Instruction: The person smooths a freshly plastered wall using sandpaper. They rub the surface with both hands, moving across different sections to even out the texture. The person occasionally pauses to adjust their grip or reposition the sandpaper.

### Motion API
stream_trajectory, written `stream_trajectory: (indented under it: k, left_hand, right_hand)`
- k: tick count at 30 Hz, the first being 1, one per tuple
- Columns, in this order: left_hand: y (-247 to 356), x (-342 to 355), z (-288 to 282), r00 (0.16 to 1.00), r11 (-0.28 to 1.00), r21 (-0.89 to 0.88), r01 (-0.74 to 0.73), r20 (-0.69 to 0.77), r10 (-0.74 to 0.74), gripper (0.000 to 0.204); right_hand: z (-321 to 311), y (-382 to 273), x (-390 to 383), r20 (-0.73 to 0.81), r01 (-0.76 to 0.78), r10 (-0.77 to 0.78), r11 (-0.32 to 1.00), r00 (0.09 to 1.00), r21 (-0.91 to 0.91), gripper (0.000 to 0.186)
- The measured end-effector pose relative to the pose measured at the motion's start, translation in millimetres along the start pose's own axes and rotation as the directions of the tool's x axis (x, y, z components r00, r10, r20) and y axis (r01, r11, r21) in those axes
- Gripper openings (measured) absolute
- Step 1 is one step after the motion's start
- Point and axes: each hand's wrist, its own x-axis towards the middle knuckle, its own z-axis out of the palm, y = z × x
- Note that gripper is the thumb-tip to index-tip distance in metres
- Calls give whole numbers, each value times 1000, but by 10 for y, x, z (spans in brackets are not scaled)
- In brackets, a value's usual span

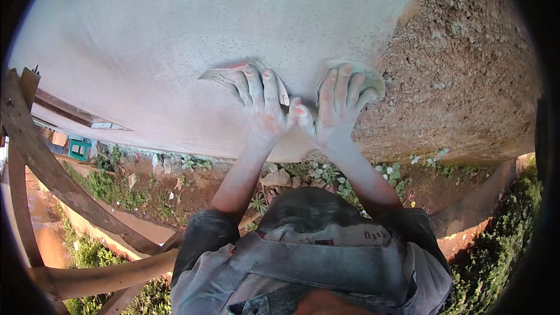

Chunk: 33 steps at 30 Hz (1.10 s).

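My left hand (265,105), pale with dust, presses a sheet of sandpaper (217,74) against a smooth whitish wall (233,11), its fingers lying over the sheet. Beside it, my right hand (337,105) presses a second curled piece of abrasive paper (374,80) on the same surface, fingertips bent over it. The two thumbs meet or nearly meet between the sheets. Just right of my right hand, the smooth coat gives way to rough brown plaster (461,70).
Weathered wooden poles (64,178) and a bamboo bar (111,277) cross at the left. A green plastic stool (79,149) stands by the wall's far left. Soil, stones (274,178) and weeds line the wall's foot; dense greenery (501,233) grows at the right.
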Motion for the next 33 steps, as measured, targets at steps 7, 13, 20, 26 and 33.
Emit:
stream_trajectory:
  k: [7,13,20,26,33]
  left_hand:
    - [-31,86,-87,990,991,-84,-107,78,114,71]
    - [122,693,-182,993,989,-100,-113,20,116,73]
    - [-11,898,-373,956,973,5,-233,187,228,69]
    - [-25,2637,-867,924,905,195,-377,15,381,65]
    - [-79,3991,-1231,860,861,161,-483,-100,501,55]
  right_hand:
    - [-84,123,-617,196,-41,29,998,980,57,63]
    - [-340,183,457,-13,-69,70,995,997,68,74]
    - [-511,291,325,32,113,-115,992,993,62,62]
    - [-1266,460,1965,-78,417,-418,908,905,-34,65]
    - [-1932,666,3730,-391,405,-574,804,720,-435,54]
